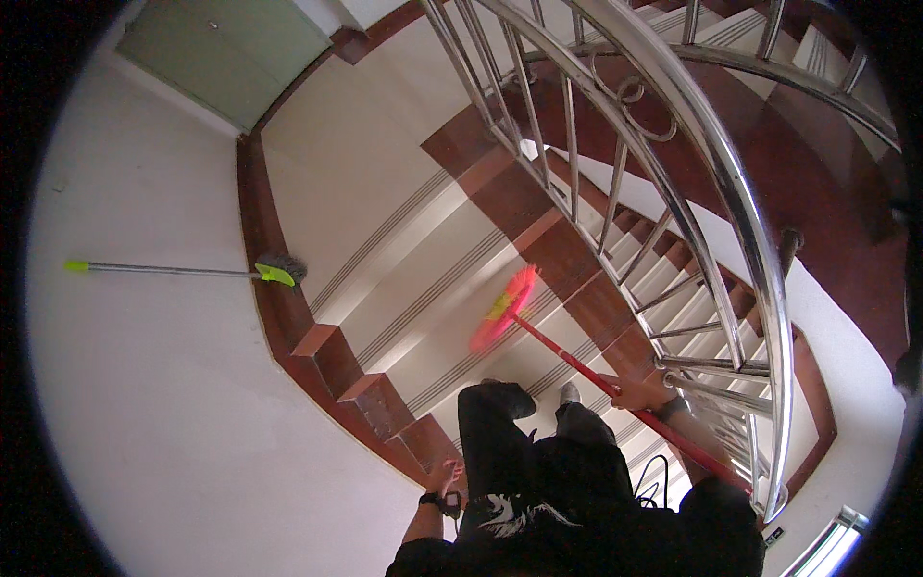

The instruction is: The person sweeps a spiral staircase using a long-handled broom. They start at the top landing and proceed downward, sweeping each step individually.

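Note:
My right hand [638, 394] is closed around the red handle [566, 355] of a broom. The broom's head [505, 310], with pink and yellow bristles, is against a pale stair tread [433, 278] ahead of my feet and looks slightly blurred. The handle's upper end runs back past my right forearm. My left hand [443, 476] hangs low by the left wall, near the brown stair skirting. Something pinkish shows at its fingers, too small to make out. A dark device is strapped to that wrist.
A brush with a grey metal handle [173, 270] leans on the white wall [144, 375], its head [280, 272] on the brown skirting. A steel railing [721, 166] curves along the right. Lower stairs [692, 288] show through it. A green door [223, 58] stands at the landing.

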`<state>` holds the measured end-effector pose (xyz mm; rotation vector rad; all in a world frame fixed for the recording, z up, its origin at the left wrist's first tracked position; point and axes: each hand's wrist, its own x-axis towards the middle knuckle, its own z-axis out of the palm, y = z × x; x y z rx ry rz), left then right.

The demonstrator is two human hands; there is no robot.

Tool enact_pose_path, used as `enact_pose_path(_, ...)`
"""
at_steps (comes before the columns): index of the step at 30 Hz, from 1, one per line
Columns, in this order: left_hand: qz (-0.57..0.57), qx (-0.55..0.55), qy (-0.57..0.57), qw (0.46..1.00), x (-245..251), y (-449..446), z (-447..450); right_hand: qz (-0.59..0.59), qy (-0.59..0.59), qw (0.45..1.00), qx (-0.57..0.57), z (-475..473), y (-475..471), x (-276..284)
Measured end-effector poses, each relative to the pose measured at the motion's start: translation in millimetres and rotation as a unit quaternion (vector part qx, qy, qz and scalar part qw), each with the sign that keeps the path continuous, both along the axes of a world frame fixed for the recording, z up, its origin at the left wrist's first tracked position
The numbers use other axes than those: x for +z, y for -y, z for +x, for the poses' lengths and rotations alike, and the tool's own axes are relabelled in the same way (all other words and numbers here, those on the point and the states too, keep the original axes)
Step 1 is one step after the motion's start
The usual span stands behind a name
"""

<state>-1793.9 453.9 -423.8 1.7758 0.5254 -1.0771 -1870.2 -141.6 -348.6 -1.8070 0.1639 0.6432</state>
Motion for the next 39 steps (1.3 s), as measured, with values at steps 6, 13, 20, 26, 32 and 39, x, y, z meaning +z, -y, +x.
enact_pose_path(6,-0.025,-0.027,0.023,0.999,-4.5,5.1,8.0,-0.06,0.119,0.988,-0.077,-12.5,56.8,2.9)
enact_pose_path(13,-0.026,-0.028,0.142,0.989,-15.0,32.2,46.1,-0.017,-0.068,0.994,-0.084,9.9,68.3,25.2)
enact_pose_path(20,-0.021,-0.033,0.106,0.994,-6.5,18.8,10.8,-0.032,-0.136,0.983,0.116,48.7,18.3,31.8)
enact_pose_path(26,0.031,0.086,0.037,0.995,-2.2,-2.6,-79.3,0.004,-0.048,0.94,0.337,121.1,-114.3,8.2)
enact_pose_path(32,0.056,0.202,-0.036,0.977,21.3,-4.2,-141.5,-0.054,-0.026,0.922,0.383,163.2,-160.8,15.1)
enact_pose_path(39,0.061,0.146,-0.049,0.986,8.1,-8.8,-137.7,0.062,-0.126,0.963,0.23,111.6,-71.4,68.5)
